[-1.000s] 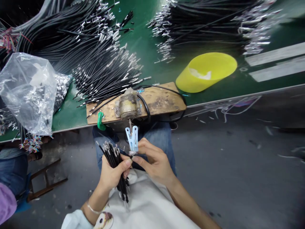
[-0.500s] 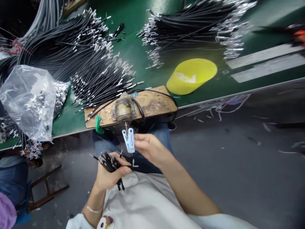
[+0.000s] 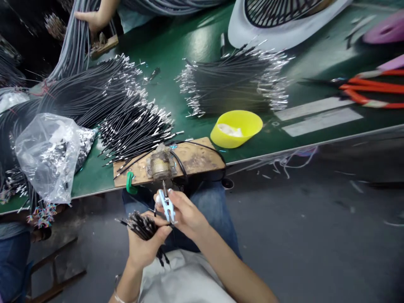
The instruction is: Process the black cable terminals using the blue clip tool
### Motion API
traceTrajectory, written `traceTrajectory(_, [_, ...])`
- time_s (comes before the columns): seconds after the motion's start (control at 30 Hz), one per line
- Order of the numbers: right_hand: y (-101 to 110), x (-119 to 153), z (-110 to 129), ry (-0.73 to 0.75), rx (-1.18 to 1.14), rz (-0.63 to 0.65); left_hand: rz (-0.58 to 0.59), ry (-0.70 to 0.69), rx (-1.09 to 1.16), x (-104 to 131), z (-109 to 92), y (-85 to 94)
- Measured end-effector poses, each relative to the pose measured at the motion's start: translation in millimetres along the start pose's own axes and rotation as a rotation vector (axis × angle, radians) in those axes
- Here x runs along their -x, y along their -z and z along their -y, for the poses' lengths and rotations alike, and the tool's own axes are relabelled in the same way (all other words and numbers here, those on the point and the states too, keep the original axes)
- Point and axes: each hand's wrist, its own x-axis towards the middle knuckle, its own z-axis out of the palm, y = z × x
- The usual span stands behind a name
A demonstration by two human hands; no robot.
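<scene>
My left hand (image 3: 143, 242) is closed around a bundle of short black cables (image 3: 142, 225) with bare silvery tips, held above my lap. One cable end points from its thumb and fingertips toward a light-blue clothes peg (image 3: 166, 206). The peg sits at the end of a thin metal shaft (image 3: 164, 185), which comes out of a small, grimy motor (image 3: 160, 165). My right hand (image 3: 186, 212) is wrapped around the peg, thumb on one side and fingers behind it; one fingertip looks covered in white. The exact finger contact behind the peg is hidden.
The motor is mounted on a wooden board (image 3: 198, 158) at the table edge, beside a green clamp (image 3: 130, 183). Around it are cable piles (image 3: 135, 126), a plastic bag (image 3: 50, 155), a yellow cup (image 3: 241, 136), orange-handled pliers (image 3: 366, 90) and a fan (image 3: 265, 31). Another person's hand (image 3: 97, 19) grips grey cables.
My right hand has moved left from beside the peg to around it. My left hand still holds the cable bundle. The view has shifted, bringing the fan and another person's hand into sight.
</scene>
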Motion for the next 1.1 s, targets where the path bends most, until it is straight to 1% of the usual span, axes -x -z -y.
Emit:
traceTrajectory(0.1, [4, 0, -4, -0.043, -0.043, 0.019, 0.005, 0.002, 0.005, 0, 1, -1.1])
traceTrajectory(0.2, [13, -2, -7, -0.052, -0.059, 0.0, -0.002, 0.01, -0.005, 2, 1, 0.4])
traceTrajectory(0.33, [32, 1, -8, 0.019, -0.045, -0.068, -0.011, 0.031, -0.024, 6, 2, 3.4])
traceTrajectory(0.4, [41, 8, -9, 0.097, 0.038, -0.123, -0.002, 0.034, -0.034, 9, 1, 3.7])
traceTrajectory(0.5, [47, 25, -9, 0.287, 0.323, -0.199, 0.026, 0.043, -0.034, 13, 0, 1.9])
traceTrajectory(0.57, [44, 36, -9, 0.456, 0.594, -0.201, 0.058, 0.123, -0.021, 17, 1, 0.0])
traceTrajectory(0.63, [37, 44, -8, 0.627, 0.876, -0.126, 0.113, 0.264, -0.012, 20, 2, -1.2])
traceTrajectory(0.7, [29, 48, -6, 0.736, 1.091, -0.01, 0.169, 0.368, -0.023, 22, 2, -1.1])
traceTrajectory(0.77, [22, 48, -5, 0.773, 1.192, 0.059, 0.168, 0.343, -0.048, 22, -1, 0.1])
traceTrajectory(0.8, [21, 48, -4, 0.775, 1.207, 0.061, 0.154, 0.311, -0.059, 21, -3, 0.9])
traceTrajectory(0.87, [20, 46, -6, 0.806, 1.192, 0.018, 0.11, 0.266, -0.069, 19, -6, 2.0])
traceTrajectory(0.93, [21, 44, -11, 0.869, 1.123, -0.06, 0.069, 0.28, -0.056, 18, -5, 1.7])
traceTrajectory(0.97, [22, 43, -15, 0.881, 1.059, -0.098, 0.05, 0.296, -0.036, 19, -2, 0.8])
traceTrajectory(1.0, [23, 42, -19, 0.861, 0.972, -0.126, 0.036, 0.307, -0.005, 20, 2, -0.6])
traceTrajectory(1.03, [23, 42, -24, 0.799, 0.862, -0.144, 0.033, 0.31, 0.032, 22, 6, -2.4])
traceTrajectory(1.07, [23, 41, -28, 0.687, 0.731, -0.141, 0.04, 0.304, 0.069, 24, 9, -4.3])
traceTrajectory(1.1, [22, 41, -31, 0.535, 0.588, -0.111, 0.05, 0.293, 0.101, 25, 11, -6.1])
